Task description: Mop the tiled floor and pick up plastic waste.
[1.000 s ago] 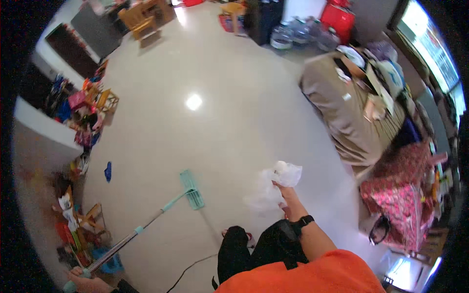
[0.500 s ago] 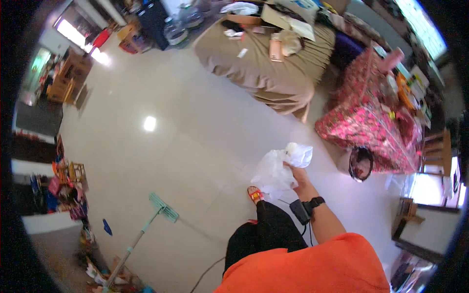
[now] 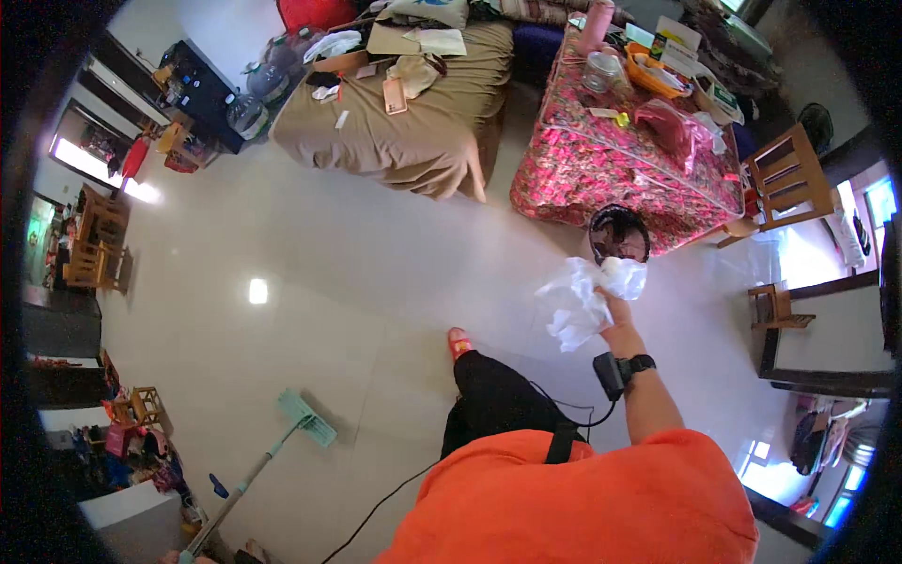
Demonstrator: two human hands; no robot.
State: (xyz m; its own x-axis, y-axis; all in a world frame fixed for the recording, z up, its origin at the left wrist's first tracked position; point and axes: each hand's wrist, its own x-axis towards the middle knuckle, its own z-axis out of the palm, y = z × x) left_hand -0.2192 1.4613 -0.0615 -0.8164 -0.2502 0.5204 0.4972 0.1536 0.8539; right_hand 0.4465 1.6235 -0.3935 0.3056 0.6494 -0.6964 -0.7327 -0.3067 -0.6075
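My right hand [image 3: 615, 320] is closed round crumpled white plastic bags [image 3: 575, 305], which bulge out on both sides of my fingers. The bunch overlaps the near rim of a round waste bin [image 3: 619, 221] with a dark liner; I cannot tell whether they touch. A flat mop [image 3: 307, 416] with a pale green head rests on the floor at the lower left, its long handle slanting to the bottom edge. Only a sliver of my left hand [image 3: 170, 557] shows there, at the handle; most of it is cut off.
A table with a pink flowered cover [image 3: 601, 169] stands behind the bin, loaded with a basket, a jar and bags. Left of it is a brown-covered bed [image 3: 395, 141]. A wooden chair [image 3: 789, 179] stands at the right. A thin black cable [image 3: 381, 508] trails beside my leg.
My view has turned and moved toward the flowered table. My right hand has carried the white bags right, up to the bin's near side. The mop head still rests on the floor.
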